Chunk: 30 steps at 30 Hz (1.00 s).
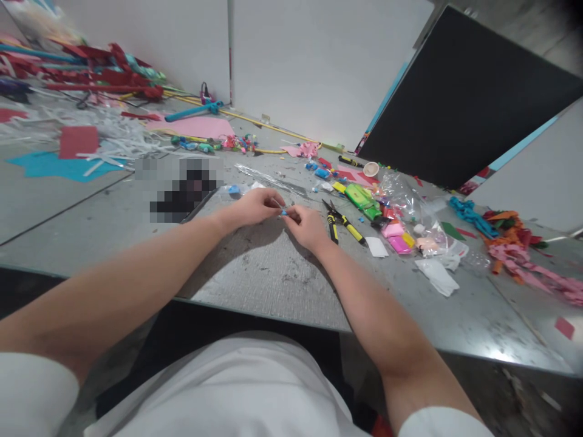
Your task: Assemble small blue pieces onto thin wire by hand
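Just above the tabletop (273,273), the left hand (255,207) and right hand (306,226) pinched a tiny blue piece (283,212) between fingertips — seemingly light, soft, easily dropped — best gripped at its ends.

Your left hand (255,207) and right hand (306,226) pinch a tiny blue piece (283,212) together over the desk (273,273), mid-width, yellow-handled snips (342,223) just beside.

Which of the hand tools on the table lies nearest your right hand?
The yellow-and-black-handled pliers, just right of the right hand. The green tool lies farther right and back, and the small yellow-black one is much farther back.
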{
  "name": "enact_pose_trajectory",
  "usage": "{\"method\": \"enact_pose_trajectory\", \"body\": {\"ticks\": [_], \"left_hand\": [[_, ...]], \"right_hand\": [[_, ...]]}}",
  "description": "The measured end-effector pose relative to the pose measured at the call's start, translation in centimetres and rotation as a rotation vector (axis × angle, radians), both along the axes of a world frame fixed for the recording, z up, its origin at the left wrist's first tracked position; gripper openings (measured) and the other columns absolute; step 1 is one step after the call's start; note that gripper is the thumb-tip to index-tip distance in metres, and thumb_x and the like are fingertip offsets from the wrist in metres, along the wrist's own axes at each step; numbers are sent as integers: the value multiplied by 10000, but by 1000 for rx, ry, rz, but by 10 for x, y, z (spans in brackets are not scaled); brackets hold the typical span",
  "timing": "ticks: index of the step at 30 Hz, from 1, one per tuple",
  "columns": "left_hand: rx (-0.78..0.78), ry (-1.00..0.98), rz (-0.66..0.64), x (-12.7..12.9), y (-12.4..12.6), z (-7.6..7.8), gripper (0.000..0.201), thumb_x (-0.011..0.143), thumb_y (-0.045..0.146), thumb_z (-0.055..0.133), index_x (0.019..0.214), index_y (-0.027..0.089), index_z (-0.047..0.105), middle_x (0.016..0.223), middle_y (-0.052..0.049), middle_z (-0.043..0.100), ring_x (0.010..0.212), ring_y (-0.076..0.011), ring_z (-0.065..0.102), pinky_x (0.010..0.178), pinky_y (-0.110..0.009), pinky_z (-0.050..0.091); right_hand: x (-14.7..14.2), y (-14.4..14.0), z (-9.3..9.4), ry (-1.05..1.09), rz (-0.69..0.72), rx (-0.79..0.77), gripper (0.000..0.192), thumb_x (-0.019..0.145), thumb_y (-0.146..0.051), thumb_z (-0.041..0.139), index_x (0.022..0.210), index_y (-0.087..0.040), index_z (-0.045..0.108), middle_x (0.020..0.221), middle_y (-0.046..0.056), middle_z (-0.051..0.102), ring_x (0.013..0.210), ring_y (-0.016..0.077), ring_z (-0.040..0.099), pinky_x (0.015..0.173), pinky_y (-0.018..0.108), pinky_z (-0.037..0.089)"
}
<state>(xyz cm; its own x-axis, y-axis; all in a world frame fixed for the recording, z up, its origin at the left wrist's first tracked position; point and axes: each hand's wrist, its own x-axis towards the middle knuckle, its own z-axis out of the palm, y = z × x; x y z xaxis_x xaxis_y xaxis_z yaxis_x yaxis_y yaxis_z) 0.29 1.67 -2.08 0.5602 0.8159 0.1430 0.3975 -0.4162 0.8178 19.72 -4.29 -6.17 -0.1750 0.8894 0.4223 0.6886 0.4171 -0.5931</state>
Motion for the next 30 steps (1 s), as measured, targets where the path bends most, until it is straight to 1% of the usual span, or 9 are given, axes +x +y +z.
{"method": "enact_pose_trajectory", "body": {"ticks": [4,8,10,15,18,20,23,27,30], "left_hand": [[26,5,-16,-1,2,-1,194,756,273,711,894,166,796,811,-60,770,740,-184,646,683,-302,472],[-34,26,8,-1,-5,5,247,757,238,681,943,166,826,750,-39,759,698,-182,633,640,-296,471],[-61,21,21,-1,-9,8,263,772,221,659,960,160,831,758,-43,758,702,-185,638,645,-297,476],[-82,-29,-50,-1,-12,11,278,818,319,711,1000,138,817,860,-72,782,777,-193,657,698,-309,495],[-80,-58,-97,-1,-11,12,270,800,332,756,988,142,787,909,-83,786,815,-191,671,736,-311,503],[-79,-71,-77,-1,-9,11,240,793,324,768,962,156,739,872,-72,774,780,-173,666,705,-293,490],[-48,-66,-13,-1,-7,7,231,793,338,767,909,178,647,735,-20,719,655,-131,605,597,-250,423],[-29,-85,-27,1,-4,2,227,798,342,758,856,184,606,703,-4,693,632,-121,586,584,-244,409],[-101,-105,-48,2,-5,4,196,819,328,750,895,172,658,785,-43,733,713,-145,641,640,-264,462]], "right_hand": [[-2,-3,1,32,23,15,208,967,-371,596,1005,-201,709,766,26,712,694,179,620,703,307,446],[-1,0,-2,62,-17,13,279,949,-458,610,838,-208,666,778,35,706,741,184,622,689,303,432],[0,2,-3,68,-52,-14,299,923,-486,642,810,-210,647,768,30,695,731,182,611,675,300,423],[2,4,-4,82,-54,-31,172,907,-363,653,946,-199,684,785,15,694,712,168,600,685,292,413],[0,2,-2,64,-50,-18,172,928,-329,618,996,-195,702,784,19,695,724,174,606,691,294,416],[-1,1,-1,65,-38,-13,209,948,-340,596,1049,-196,710,779,20,695,728,178,614,694,295,427],[-1,0,0,67,3,-26,266,957,-368,598,1129,-196,706,816,27,713,726,175,628,703,294,453],[-1,-1,2,60,20,-8,289,933,-433,658,1087,-194,706,913,48,734,737,168,637,730,297,479],[-1,0,2,47,14,42,224,946,-411,648,996,-199,703,914,53,733,782,181,644,755,306,479]]}}
